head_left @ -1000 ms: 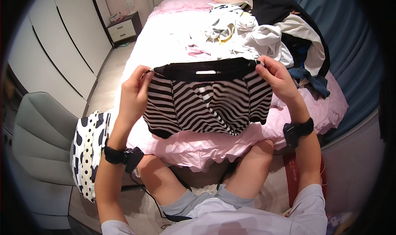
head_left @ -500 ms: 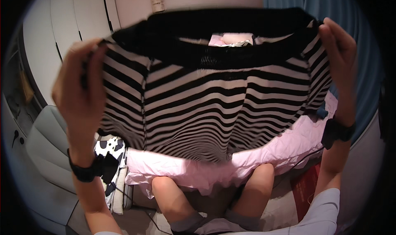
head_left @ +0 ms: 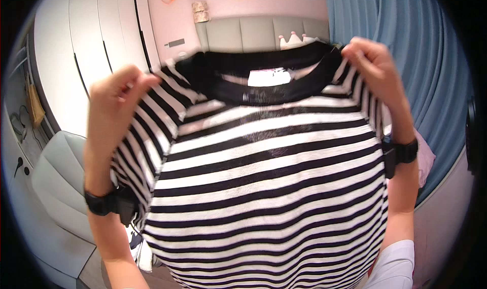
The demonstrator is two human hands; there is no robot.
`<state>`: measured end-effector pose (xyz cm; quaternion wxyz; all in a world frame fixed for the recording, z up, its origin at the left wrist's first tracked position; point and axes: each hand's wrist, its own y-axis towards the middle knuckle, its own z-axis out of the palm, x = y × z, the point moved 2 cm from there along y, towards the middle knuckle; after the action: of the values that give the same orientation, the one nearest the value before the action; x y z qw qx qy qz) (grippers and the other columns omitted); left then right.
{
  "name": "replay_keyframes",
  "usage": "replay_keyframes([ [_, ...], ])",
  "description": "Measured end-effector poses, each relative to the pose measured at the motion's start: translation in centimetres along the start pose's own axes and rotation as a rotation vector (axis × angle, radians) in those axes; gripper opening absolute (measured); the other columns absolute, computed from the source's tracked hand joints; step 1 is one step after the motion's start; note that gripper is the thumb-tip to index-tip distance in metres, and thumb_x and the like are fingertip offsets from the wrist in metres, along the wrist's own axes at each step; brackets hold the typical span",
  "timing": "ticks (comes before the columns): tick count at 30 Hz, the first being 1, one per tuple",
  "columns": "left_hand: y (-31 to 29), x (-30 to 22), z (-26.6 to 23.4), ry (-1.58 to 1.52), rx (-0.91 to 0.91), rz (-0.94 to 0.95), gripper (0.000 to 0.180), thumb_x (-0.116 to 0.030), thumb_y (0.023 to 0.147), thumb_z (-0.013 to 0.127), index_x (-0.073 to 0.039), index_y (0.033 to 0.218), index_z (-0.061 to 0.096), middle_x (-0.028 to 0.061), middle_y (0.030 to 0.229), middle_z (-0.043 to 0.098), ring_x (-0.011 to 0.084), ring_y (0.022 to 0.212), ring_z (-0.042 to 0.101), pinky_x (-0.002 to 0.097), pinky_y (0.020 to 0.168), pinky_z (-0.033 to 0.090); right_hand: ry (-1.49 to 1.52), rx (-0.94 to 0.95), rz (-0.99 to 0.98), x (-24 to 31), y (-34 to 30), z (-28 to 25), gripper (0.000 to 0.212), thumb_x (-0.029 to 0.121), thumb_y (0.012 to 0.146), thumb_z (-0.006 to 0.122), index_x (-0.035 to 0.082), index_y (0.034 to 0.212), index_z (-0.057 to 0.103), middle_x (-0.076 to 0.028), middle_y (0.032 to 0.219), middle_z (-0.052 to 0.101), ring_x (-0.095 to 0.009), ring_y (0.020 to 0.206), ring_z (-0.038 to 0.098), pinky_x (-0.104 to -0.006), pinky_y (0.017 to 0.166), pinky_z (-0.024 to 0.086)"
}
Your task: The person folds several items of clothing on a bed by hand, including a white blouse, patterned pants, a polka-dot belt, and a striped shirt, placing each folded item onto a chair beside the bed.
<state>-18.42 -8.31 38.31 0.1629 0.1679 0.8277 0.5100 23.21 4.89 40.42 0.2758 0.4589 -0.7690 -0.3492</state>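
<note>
A black-and-white striped T-shirt (head_left: 269, 172) with a wide black neckband hangs spread out in front of me, its front filling the lower middle of the view. My left hand (head_left: 119, 99) is closed on the cloth at the left shoulder, beside the collar. On the other side my right hand (head_left: 373, 68) pinches the right shoulder near the neckband, a little higher. Through the neck opening a small bright patch shows. The shirt's lower end runs out of view and covers my lap. Each wrist carries a black strap with a small dark block.
White wardrobe doors (head_left: 61, 50) stand at the left, with a grey padded chair (head_left: 61, 172) in front. A padded headboard (head_left: 258, 33) and a crown-shaped pillow (head_left: 297, 40) are at the back. Blue curtains (head_left: 401, 40) hang at the right.
The shirt has dropped lower and now hangs down longer, hiding my legs and most of the pink bedding. Both hands have come closer together; the headboard has come into view.
</note>
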Motion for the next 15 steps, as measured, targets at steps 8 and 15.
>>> replay_keyframes([
  [8,-14.7,16.0,24.2,-0.218,0.655,-0.521,0.033,-0.03,0.095,0.069,0.0,0.082,0.064,0.0009,0.064,0.054,0.007,0.061,0.045,0.0277,0.054,0.039,0.237,0.341,0.54,-16.9,-10.9,27.6,0.039,0.037,0.095,0.067,0.0,0.085,0.069,-0.012,0.068,0.064,-0.014,0.065,0.055,-0.0342,0.061,0.046],
  [15,-23.5,23.1,31.2,-0.568,1.012,-1.02,0.036,-0.038,0.101,0.06,-0.005,0.087,0.066,-0.0064,0.072,0.058,0.003,0.062,0.051,0.0202,0.055,0.041,0.353,0.747,0.851,-24.2,-19.3,35.3,0.037,0.034,0.095,0.069,0.003,0.077,0.063,0.004,0.066,0.057,-0.005,0.062,0.047,-0.0248,0.055,0.039],
])
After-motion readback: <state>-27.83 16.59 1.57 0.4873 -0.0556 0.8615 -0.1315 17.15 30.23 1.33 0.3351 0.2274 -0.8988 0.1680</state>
